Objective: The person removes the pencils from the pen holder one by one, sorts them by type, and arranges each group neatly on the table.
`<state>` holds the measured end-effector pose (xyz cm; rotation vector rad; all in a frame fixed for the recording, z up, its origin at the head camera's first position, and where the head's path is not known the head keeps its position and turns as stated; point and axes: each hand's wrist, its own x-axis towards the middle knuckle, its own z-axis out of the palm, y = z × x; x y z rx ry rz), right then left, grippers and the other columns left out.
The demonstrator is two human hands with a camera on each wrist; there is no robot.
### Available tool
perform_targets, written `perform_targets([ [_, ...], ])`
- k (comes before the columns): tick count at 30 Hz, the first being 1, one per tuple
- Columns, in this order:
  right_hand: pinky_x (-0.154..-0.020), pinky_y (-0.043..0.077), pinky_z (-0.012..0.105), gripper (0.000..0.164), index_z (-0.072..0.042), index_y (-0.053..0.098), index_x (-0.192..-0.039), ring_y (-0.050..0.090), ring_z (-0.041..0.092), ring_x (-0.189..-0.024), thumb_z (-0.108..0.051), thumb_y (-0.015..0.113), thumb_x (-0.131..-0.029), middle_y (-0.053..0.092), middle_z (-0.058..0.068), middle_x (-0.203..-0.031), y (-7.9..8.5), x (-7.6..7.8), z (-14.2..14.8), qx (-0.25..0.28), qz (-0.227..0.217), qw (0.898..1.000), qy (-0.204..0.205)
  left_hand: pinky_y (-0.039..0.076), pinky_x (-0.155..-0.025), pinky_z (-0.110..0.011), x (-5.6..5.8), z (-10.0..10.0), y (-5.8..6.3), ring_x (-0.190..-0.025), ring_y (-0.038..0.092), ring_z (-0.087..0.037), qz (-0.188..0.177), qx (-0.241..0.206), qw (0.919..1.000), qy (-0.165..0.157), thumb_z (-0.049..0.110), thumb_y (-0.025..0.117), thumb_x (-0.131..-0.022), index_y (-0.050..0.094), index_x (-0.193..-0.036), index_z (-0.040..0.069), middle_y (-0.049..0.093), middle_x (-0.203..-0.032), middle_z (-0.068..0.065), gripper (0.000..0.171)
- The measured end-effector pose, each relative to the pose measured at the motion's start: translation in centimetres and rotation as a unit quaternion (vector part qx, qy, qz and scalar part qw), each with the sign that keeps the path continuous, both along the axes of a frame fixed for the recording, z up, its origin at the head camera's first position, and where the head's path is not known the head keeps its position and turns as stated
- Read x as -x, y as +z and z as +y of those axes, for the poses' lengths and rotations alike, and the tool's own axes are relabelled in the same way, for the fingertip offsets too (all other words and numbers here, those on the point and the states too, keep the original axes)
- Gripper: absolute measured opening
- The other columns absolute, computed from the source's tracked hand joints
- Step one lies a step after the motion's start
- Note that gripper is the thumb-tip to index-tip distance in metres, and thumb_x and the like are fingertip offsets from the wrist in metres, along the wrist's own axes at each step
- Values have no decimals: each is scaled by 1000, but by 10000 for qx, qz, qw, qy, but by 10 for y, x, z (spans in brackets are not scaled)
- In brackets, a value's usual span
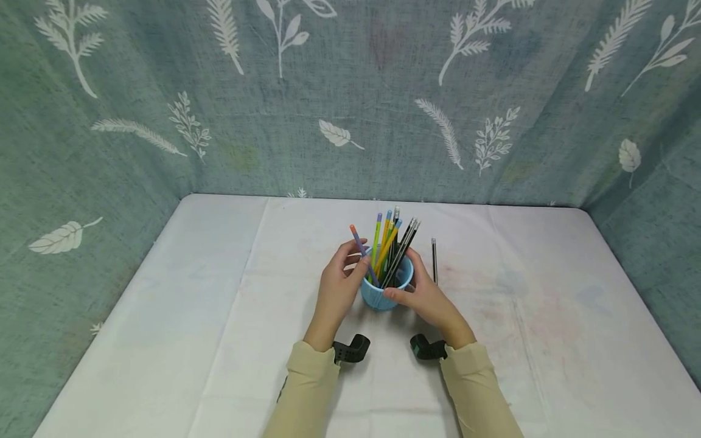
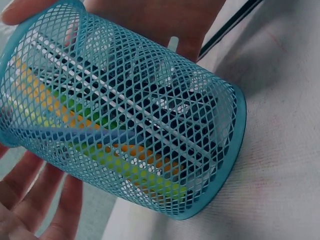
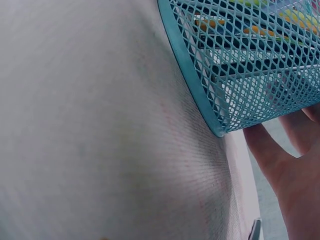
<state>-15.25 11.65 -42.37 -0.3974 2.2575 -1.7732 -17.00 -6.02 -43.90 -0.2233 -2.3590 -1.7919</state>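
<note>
A light-blue mesh pencil cup [image 1: 378, 299] stands upright on the white-covered table, holding several pencils. Black pencils [image 1: 405, 246], yellow pencils [image 1: 386, 248] and a lime-green pencil [image 1: 376, 237] lean in it. At the cup's left rim, my left hand [image 1: 336, 286] pinches a purple pencil [image 1: 358, 241] with an orange end; its lower part is inside the cup. Through the mesh in the left wrist view, that pencil [image 2: 95, 135] stops short of the base. My right hand [image 1: 432, 301] grips the cup's right side, thumb in front; in the right wrist view, its fingers [image 3: 267, 150] touch the mesh.
A single black pencil [image 1: 434, 261] lies on the table just right of the cup, close to the right hand. Behind the table [image 1: 164, 316] hangs a green leaf-patterned curtain [image 1: 274, 146]. Each wrist wears a black camera band [image 1: 350, 350].
</note>
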Motion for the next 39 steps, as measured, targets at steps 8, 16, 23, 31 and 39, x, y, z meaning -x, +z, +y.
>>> perform_targets([
  [8, -98, 21, 55, 84, -20, 3, -143, 23, 32, -129, -20, 62, -83, 16, 11, -145, -1, 0, 1, 37, -29, 10000, 33, 47, -77, -29, -1, 1, 6, -98, 53, -6, 197, 242, 9995, 21, 32, 54, -89, 63, -103, 20, 54, -107, 12, 21],
  [16, -99, 21, 55, 83, -22, 4, -143, 25, 31, -128, -20, 62, -83, 19, 10, -144, -3, 1, 2, 88, 6, 9999, 104, 47, -79, -31, -2, -2, 5, -104, 49, -7, 77, 306, 9991, -282, 33, 52, -90, 64, -101, 21, 54, -115, 5, 21],
  [23, -99, 22, 53, 85, -23, 4, -143, 25, 30, -128, -25, 63, -82, 19, 8, -144, -1, 0, 0, 5, -53, 10000, 81, 45, -82, -36, -4, -9, 14, -109, 46, -6, 213, 116, 9997, -69, 34, 51, -90, 66, -100, 17, 53, -114, 7, 24],
  [31, -99, 21, 54, 86, -21, 6, -143, 26, 30, -128, -26, 65, -81, 19, 7, -144, 0, 0, 0, -1, -36, 10000, 16, 44, -84, -34, -8, -18, 31, -98, 55, -11, 10, -505, 9987, -82, 30, 50, -91, 63, -104, 16, 62, -103, 4, 23],
  [39, -100, 19, 54, 83, -23, 7, -142, 25, 31, -128, -24, 64, -82, 18, 7, -145, 0, -1, 0, -100, -14, 9999, -31, 49, -76, -40, -20, -19, 56, -87, 60, -26, 307, -1201, 9923, -66, 16, 45, -95, 58, -109, 4, 62, -95, -15, 23],
])
